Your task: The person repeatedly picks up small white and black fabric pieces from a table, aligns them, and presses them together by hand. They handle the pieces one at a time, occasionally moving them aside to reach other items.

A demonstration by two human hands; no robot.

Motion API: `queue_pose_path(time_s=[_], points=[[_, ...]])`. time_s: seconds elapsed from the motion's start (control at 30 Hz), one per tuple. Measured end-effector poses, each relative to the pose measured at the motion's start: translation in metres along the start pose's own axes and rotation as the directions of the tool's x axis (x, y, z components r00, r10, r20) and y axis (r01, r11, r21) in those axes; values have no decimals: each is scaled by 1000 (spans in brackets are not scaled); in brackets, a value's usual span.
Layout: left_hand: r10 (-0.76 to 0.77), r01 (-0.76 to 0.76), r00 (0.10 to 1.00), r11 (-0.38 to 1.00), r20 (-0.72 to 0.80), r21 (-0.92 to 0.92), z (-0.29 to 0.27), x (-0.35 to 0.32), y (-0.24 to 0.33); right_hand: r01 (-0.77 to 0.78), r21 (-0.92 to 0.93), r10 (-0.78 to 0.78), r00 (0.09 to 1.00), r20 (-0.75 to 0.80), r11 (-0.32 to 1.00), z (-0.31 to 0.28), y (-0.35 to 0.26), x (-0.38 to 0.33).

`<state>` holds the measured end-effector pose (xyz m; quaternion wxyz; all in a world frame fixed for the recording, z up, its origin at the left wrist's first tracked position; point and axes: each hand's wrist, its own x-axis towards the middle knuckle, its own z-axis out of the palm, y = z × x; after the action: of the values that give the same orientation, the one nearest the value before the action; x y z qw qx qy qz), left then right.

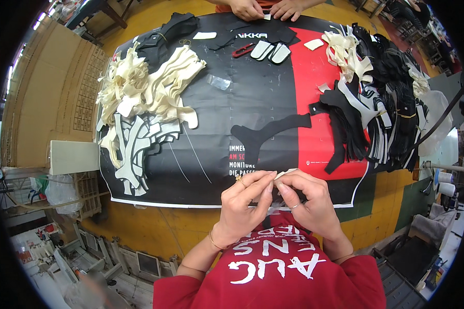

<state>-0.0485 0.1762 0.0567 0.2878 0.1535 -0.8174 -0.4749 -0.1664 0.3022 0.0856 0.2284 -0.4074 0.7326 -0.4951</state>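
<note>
Close to the table's near edge, my left hand [246, 200] and my right hand [310, 198] meet fingertip to fingertip. Between them they pinch a small cream-coloured piece [286, 173], perhaps fabric; my fingers cover most of it. Just beyond my hands a black Y-shaped cut piece [269, 129] lies flat on the table cover [211, 149]. To the left are a heap of cream cut strips [165, 80] and a stack of white, dark-edged curved pieces [131, 149].
Piles of black cut pieces [348, 118] and cream pieces [345, 54] cover the right side. Across the table, a co-worker's hands [265, 9] hold a small white piece. Red-handled snips [243, 50] lie near white pads [270, 52]. A cardboard box [51, 87] stands left.
</note>
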Motion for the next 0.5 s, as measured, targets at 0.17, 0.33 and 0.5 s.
queue_pose_path(time_s=[0.17,0.33,0.5], points=[[-9,7,999,1000,45,29,2,-4,1,15,-83,-13,1000,24,996,-5,2,-4],[62,-69,996,991,66,118,2,-3,1,52,-159,-53,999,0,986,-5,2,-3],[109,-119,991,982,76,147,1,-2,1,108,-212,-112,994,-8,971,-4,4,-4]])
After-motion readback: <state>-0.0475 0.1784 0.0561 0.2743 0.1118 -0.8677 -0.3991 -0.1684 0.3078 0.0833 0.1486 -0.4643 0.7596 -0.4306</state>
